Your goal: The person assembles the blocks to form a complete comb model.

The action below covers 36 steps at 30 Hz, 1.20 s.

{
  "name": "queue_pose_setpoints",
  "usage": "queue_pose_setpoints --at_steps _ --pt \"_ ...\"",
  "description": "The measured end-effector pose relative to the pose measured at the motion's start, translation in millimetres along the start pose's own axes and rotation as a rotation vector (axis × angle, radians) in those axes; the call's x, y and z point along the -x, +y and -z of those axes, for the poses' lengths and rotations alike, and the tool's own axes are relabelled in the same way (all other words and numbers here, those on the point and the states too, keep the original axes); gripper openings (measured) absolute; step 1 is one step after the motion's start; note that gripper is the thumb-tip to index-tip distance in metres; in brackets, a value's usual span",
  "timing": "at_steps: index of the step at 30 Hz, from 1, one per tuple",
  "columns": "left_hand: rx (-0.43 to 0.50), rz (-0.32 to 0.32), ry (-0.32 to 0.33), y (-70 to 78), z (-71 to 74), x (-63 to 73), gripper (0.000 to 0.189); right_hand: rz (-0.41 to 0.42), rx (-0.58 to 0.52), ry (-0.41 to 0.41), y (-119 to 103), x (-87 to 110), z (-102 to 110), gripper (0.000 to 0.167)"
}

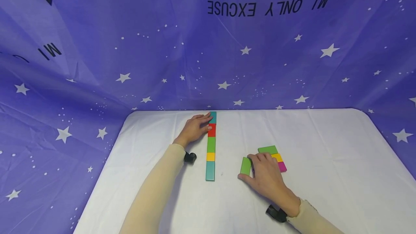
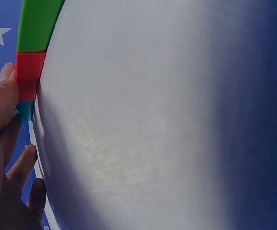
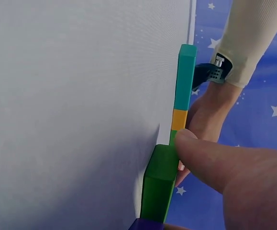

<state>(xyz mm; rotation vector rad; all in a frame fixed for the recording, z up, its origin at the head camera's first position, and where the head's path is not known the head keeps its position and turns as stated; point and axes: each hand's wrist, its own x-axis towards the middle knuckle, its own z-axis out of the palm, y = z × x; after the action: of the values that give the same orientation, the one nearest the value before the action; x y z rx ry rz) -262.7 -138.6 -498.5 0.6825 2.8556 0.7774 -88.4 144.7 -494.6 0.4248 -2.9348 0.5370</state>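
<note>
A straight row of blocks runs toward the far table edge: a near teal block point(image 1: 210, 170), a yellow block point(image 1: 210, 156), a green block point(image 1: 211, 144), a red block point(image 1: 212, 132) and a far teal block point(image 1: 213, 118). My left hand point(image 1: 193, 130) touches the row's far end from the left, thumb at the red block, fingers at the far teal one. To the right of the row, my right hand point(image 1: 268, 177) pinches a separate green block point(image 1: 245, 166) between thumb and fingers. In the right wrist view, a purple block point(image 3: 148, 224) shows at its lower end, mostly hidden.
Just beyond my right hand lie another green block point(image 1: 268, 150), a yellow block point(image 1: 277, 157) and a magenta block point(image 1: 282, 167), partly covered by the hand. A white cloth covers the table point(image 1: 331, 161). Purple star-printed fabric point(image 1: 195, 46) hangs behind and at both sides.
</note>
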Motion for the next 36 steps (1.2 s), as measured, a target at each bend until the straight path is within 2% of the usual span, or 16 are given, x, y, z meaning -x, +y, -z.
queue_pose_setpoints --at_steps 8,24,36 --pt "0.009 0.019 -0.002 -2.1 -0.3 1.7 0.053 -0.003 -0.021 -0.013 -2.5 -0.2 -0.2 0.068" --pt "-0.006 0.007 -0.001 -1.8 -1.5 -0.5 0.054 -0.025 -0.048 -0.023 -2.9 0.5 -1.8 0.063" --pt "-0.001 0.007 -0.002 0.2 -0.9 -1.0 0.053 -0.009 -0.072 -0.007 -7.5 1.9 -0.7 0.062"
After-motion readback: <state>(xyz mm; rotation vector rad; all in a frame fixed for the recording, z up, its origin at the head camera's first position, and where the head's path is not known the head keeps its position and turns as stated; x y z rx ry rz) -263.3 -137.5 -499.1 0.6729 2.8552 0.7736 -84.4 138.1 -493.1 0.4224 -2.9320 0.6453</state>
